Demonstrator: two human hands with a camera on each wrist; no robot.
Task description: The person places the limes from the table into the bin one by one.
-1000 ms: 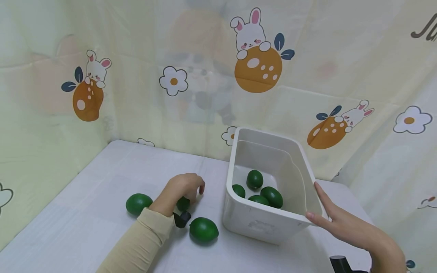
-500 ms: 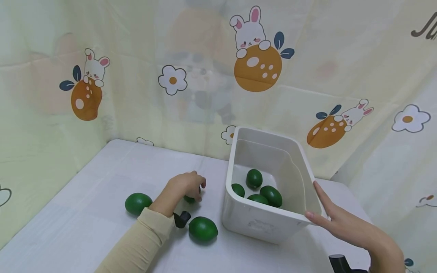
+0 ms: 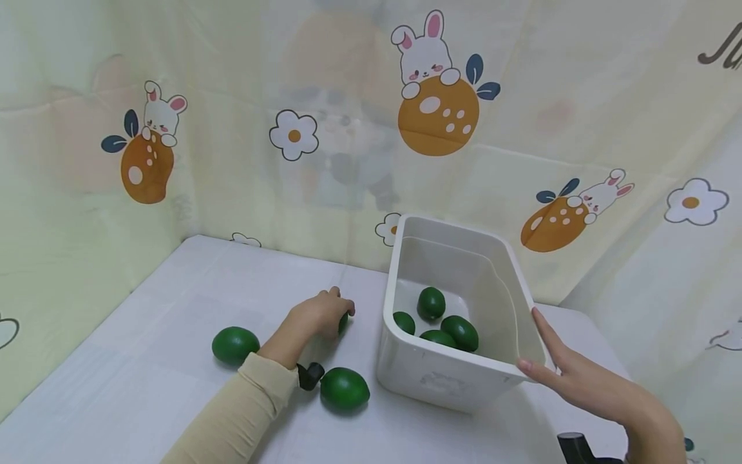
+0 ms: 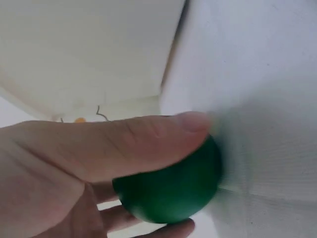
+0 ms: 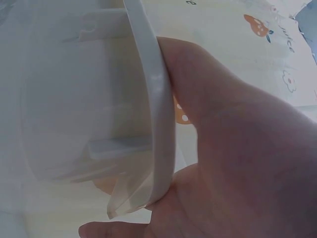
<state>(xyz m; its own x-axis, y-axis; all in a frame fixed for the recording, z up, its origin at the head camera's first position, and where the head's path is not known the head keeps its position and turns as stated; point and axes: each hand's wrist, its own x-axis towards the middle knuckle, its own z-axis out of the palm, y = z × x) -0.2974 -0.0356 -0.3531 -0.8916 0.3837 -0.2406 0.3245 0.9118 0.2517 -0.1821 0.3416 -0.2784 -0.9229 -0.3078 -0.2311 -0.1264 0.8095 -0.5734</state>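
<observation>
My left hand (image 3: pixel 315 319) holds a smooth green lime (image 4: pixel 171 191) low over the white tabletop, thumb along one side and fingers on the other. In the head view only a sliver of that lime shows past the fingers. Two more limes lie near this arm: one (image 3: pixel 345 389) in front of the bin, one (image 3: pixel 234 346) left of the wrist. My right hand (image 3: pixel 591 383) grips the white plastic bin (image 3: pixel 449 380) at its near right corner, with the rim (image 5: pixel 161 109) between thumb and fingers. Several limes (image 3: pixel 460 333) rest inside, some partly hidden by the near wall.
A cream curtain (image 3: pixel 342 77) printed with rabbits and flowers hangs behind and beside the table (image 3: pixel 191 290). Black camera mounts stick out at both wrists; the left one (image 3: pixel 311 376) is right beside the front lime.
My left hand has shifted slightly right and away from me, taking the lime along toward the bin. The right hand and the bin stay put.
</observation>
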